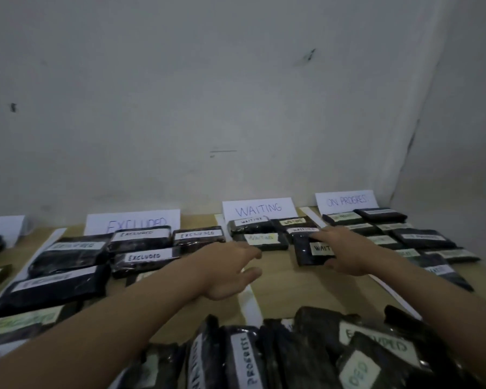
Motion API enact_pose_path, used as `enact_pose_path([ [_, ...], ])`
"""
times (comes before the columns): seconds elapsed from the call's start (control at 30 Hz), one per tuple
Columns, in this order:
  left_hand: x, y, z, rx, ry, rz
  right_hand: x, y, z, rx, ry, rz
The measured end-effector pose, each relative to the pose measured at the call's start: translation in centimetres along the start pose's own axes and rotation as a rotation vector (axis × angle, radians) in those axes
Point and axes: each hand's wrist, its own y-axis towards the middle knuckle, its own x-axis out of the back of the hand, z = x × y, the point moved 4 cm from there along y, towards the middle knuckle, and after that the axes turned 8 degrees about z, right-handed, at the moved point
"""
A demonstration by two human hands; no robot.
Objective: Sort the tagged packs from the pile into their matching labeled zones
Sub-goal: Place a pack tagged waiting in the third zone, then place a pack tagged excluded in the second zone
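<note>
The right hand point(345, 254) held a dark pack tagged WAITING point(310, 252), fingers over its top and thumb under its near edge, just in front of the other packs below the WAITING sign point(259, 209). The left hand point(227, 272) hovered with loosely spread fingers above the wooden table point(278, 273), holding nothing. EXCLUDED packs point(141, 255) lay left, ON PROGRESS packs point(424, 238) right, and the unsorted pile point(306, 352) nearest.

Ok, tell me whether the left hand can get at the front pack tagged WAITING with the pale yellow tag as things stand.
Probably yes. The left hand hangs open and empty just short of that yellow-tagged pack, with only bare table between them. The right hand is busy with a neighbouring WAITING pack, off to the side.
</note>
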Motion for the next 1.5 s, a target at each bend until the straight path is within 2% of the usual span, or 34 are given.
enact_pose_path([
  [0.13, -0.6, 3.1, -0.6, -0.027, 0.0, 0.066, -1.5, 2.1, -2.3, 0.035, 0.034, 0.106],
  [0.4, -1.4, 5.8, -1.2, -0.035, -0.027, 0.116, -2.7, 5.2, -3.3, 0.097, 0.126, 0.142],
  [0.63, -1.3, 5.2, -1.7, -0.039, -0.039, 0.092, -2.7, 3.8, -3.0, 0.145, 0.183, 0.07],
  [0.77, -1.2, 3.8, -2.4, -0.057, -0.054, 0.05, -1.5, 0.3, -0.7, 0.291, 0.248, 0.019],
  [0.87, -1.3, 2.4, -3.1, -0.063, -0.032, 0.023, -0.7, -3.0, 1.8, 0.375, 0.29, 0.082],
  [1.03, -1.3, 0.1, -4.2, -0.064, -0.028, -0.001, -0.2, -7.0, 4.7, 0.412, 0.316, 0.323],
  [1.17, -1.1, -1.2, -5.1, -0.063, -0.054, -0.014, 0.1, -8.0, 5.6, 0.375, 0.312, 0.306],
  [1.23, -0.9, -1.7, -5.6, -0.047, -0.155, -0.051, 0.8, -8.0, 5.5, 0.362, 0.374, 0.224],
  [1.4, 0.3, -2.2, -5.9, 0.033, -0.858, -0.276, 4.0, -8.3, 5.3, 0.39, 0.663, -0.086],
  [1.5, 1.7, -3.1, -5.2, 0.028, -1.088, -0.421, 5.8, -9.2, 5.6, 0.435, 0.776, -0.233],
])
